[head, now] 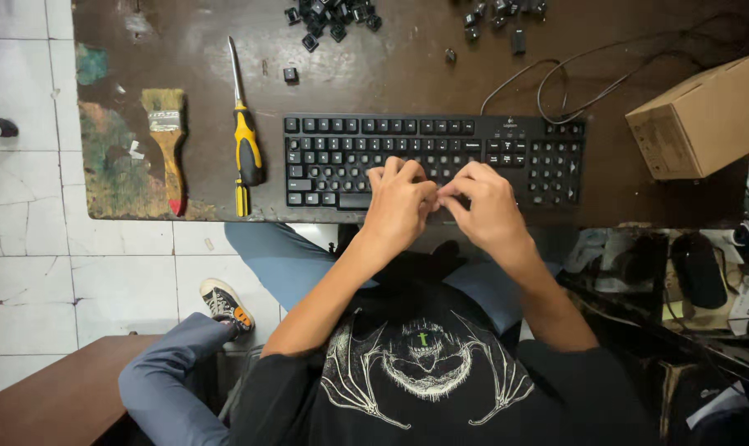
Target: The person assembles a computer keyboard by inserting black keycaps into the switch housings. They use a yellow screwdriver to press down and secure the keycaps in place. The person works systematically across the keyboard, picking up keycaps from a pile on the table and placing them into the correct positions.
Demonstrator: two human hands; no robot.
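1. The left hand (401, 202) and right hand (483, 205) meet over the lower middle of the black keyboard (341, 153), fingertips pinched together near the front edge.
2. Both grips are narrow; the fingers close on something small between them, probably a keycap, but it is hidden and I cannot tell for sure.
3. The keyboard lies flat on the dark surface (193, 74), its front row just under the hands and its cable (556, 78) looping off toward the cardboard box (705, 116).
4. Doing this step well looks to call for light, even pressure straight up or down, so the small part does not tilt or snap, with the heels of both hands steadied on the keyboard's front edge.
5. Loose keycaps (333, 18) lie in heaps at the far edge of the surface, well apart from the hands; a single one (290, 74) sits just beyond the keyboard's top left corner.
6. A yellow-handled screwdriver (244, 136) lies just left of the keyboard, out of either grip, with a paintbrush (168, 140) further left.
7. Neither tool is touched.
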